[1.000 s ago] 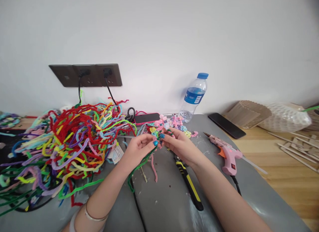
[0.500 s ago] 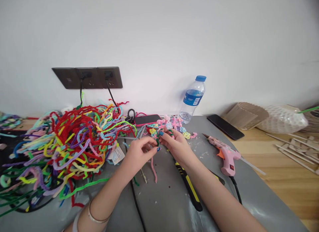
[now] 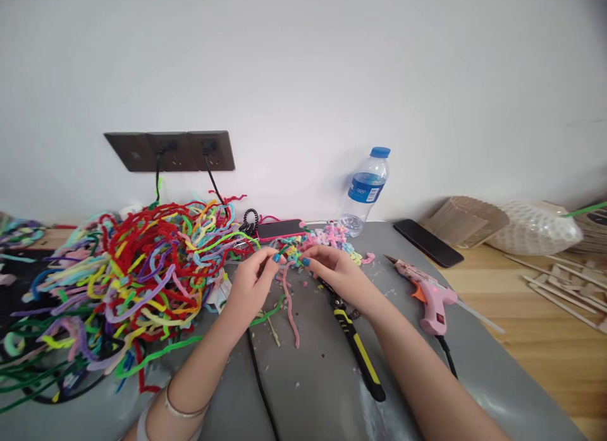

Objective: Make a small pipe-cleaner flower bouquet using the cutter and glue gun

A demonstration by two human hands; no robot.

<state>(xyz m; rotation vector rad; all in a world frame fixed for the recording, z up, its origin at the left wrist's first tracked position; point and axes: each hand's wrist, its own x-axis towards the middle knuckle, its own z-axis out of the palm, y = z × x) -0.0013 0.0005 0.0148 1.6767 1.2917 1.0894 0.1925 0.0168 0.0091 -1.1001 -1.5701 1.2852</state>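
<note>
Holding, left hand (image 3: 251, 278): thumb and forefinger appear to pinch a dark green fuzzy strand (image 3: 284, 249).
Right hand (image 3: 334, 271): fingers curled, thumb near their tips; cannot tell whether anything is pinched.
Strand, place: centre of the frame, at the left fingertips, just in front of the pastel flower cluster (image 3: 334, 233).
Strand, handling: judged very light, soft-piled over a bendable core, not slippery; likely to keep a kink.
Strand, hold point: judged best close to the worked end, between thumb and fingertip.
Strand, axis: short visible part slants toward upper right; far end hidden.
Lower green length (image 3: 269, 313): also slants toward upper right; link to the strand unclear.
</note>
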